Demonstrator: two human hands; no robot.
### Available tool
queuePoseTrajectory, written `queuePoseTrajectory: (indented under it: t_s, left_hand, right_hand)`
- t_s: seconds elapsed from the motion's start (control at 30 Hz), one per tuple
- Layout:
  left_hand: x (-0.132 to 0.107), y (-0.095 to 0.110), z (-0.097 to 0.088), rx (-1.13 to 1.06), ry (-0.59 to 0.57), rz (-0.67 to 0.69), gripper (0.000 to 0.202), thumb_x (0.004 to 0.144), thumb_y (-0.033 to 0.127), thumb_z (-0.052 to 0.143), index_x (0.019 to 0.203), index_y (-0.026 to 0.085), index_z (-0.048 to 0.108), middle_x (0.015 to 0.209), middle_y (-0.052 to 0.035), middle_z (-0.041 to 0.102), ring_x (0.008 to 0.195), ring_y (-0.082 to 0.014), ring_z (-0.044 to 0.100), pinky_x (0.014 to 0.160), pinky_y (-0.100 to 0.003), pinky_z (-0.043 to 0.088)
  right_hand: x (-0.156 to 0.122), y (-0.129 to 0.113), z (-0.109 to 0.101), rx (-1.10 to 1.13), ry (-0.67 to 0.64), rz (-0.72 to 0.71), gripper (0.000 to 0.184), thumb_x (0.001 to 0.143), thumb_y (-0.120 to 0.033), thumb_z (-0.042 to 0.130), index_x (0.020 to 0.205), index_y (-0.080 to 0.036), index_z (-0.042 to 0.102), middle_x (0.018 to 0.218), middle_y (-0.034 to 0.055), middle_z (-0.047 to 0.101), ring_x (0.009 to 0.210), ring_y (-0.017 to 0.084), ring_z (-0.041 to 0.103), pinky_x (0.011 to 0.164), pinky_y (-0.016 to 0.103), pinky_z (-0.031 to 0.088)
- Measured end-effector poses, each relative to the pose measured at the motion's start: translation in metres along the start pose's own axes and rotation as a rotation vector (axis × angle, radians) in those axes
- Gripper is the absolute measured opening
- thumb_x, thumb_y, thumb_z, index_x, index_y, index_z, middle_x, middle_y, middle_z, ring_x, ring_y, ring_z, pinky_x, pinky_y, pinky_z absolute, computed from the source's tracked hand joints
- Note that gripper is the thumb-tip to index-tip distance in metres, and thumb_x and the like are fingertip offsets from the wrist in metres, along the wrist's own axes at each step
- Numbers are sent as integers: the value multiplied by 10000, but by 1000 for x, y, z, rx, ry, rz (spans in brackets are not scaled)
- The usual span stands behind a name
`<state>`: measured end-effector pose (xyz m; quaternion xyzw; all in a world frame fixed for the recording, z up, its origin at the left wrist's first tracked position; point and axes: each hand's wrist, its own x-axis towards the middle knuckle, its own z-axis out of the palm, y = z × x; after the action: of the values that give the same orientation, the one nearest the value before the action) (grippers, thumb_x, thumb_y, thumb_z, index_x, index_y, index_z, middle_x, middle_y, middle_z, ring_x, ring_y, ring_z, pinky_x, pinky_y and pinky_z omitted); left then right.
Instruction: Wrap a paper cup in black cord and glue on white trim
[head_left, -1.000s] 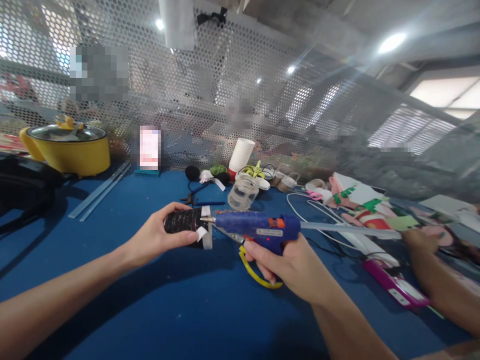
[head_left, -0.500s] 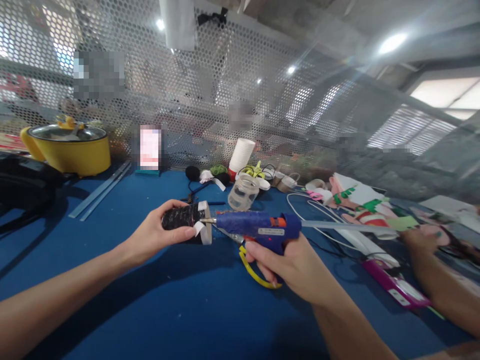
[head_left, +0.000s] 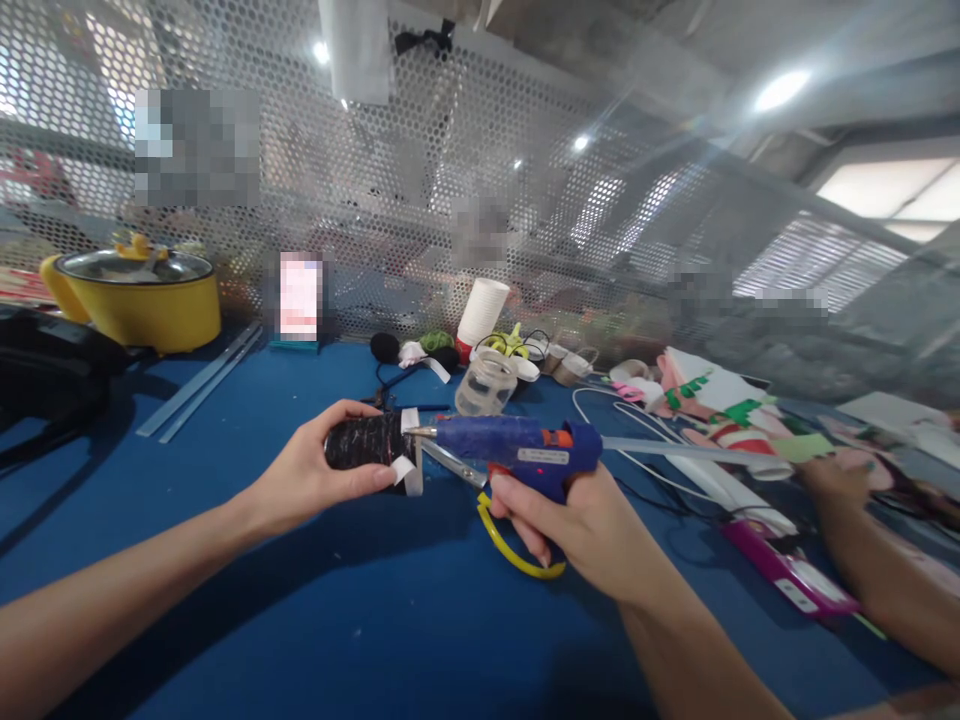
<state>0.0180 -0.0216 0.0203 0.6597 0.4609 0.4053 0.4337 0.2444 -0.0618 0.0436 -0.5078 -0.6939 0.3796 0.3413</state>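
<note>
My left hand point(head_left: 330, 460) is wrapped round a small paper cup point(head_left: 364, 443) lying on its side, covered in black winding with a white rim facing right. Its thumb presses a loose white paper strip point(head_left: 403, 468) near the rim. In my right hand point(head_left: 559, 515) is a blue hot glue gun point(head_left: 487, 443), a clear glue stick point(head_left: 675, 450) jutting from its back. The gun's metal nozzle points left and meets the cup by the white rim. Below the gun show yellow-handled scissors point(head_left: 517, 558), partly hidden by my right hand; whether that hand touches them I cannot tell.
Behind the hands stand a clear jar point(head_left: 486, 383) and stacked white paper cups point(head_left: 482, 312). A yellow pot point(head_left: 150, 305), glue sticks point(head_left: 201, 385) and a lit phone point(head_left: 298, 297) are leftward. At right lie a purple power strip point(head_left: 787, 568) and another person's hand point(head_left: 840, 480) by paper crafts.
The cup has turned slightly in my left hand, and the white strip lies at a different angle. The glue gun's nozzle has shifted a little up and right.
</note>
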Motion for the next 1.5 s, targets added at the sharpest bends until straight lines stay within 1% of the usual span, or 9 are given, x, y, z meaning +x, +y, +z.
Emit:
queuePoseTrajectory:
  t_s: [0.2,0.4,0.6,0.7,0.77,0.97,1.07,1.27,1.5]
  left_hand:
    - [0,0,-1,21,0,-9,470,562,410,694,930,179,515,748,1,578,654,-152,513,593,-248,408]
    - [4,-6,-3,-77,14,-46,458,581,441,682,916,175,518,759,-4,570,659,-152,529,594,-259,427]
    - [4,-6,-2,-208,-11,-104,475,576,431,700,914,168,494,769,-5,554,644,-139,550,621,-280,468]
    - [3,-6,-1,-275,-26,-93,459,635,476,642,929,159,487,770,-10,555,606,-131,561,598,-281,480]
    - [3,-6,-1,-275,-17,-85,446,688,509,576,937,151,487,746,-13,558,578,-129,561,576,-278,477]
    - [3,-6,-1,-207,18,-78,447,757,558,445,883,131,491,698,-27,578,520,-128,555,536,-268,450]
    - [3,-7,-1,-187,-5,-52,455,773,567,404,868,132,496,691,-27,581,533,-135,551,541,-274,452]
    - [2,-12,0,-199,-25,-16,458,768,581,394,842,144,507,689,-14,565,557,-136,536,539,-278,463]
    - [1,-9,2,-257,-15,-39,456,730,579,455,869,149,515,721,-15,557,601,-148,544,534,-294,494]
  right_hand:
    - [-1,-2,0,6,-16,17,306,784,-426,519,654,-151,543,385,-53,422,352,77,432,380,201,418]
    - [0,-3,-3,22,-53,23,299,787,-430,516,694,-148,547,373,-65,419,345,72,414,411,208,405]
    - [0,-5,0,154,-35,4,296,789,-407,517,740,-119,565,347,-76,407,317,52,353,392,199,325]
    - [-2,-5,2,190,-7,1,277,792,-385,520,744,-116,568,346,-81,396,320,41,333,390,189,298]
    - [-2,-5,3,183,-11,4,275,794,-381,519,733,-117,568,346,-83,392,320,38,326,385,186,288]
    - [0,-5,-2,82,-158,21,271,810,-374,504,769,-115,572,377,-72,424,351,56,393,411,197,336]
    - [3,-2,-2,75,-153,10,271,808,-379,506,760,-121,572,376,-75,420,345,55,389,406,200,338]
    - [6,6,-1,147,-142,-15,298,799,-398,518,766,-110,588,351,-76,414,316,51,365,384,209,305]
    - [9,7,-2,254,-166,2,266,799,-368,528,757,-111,584,348,-79,416,302,38,345,361,192,277]
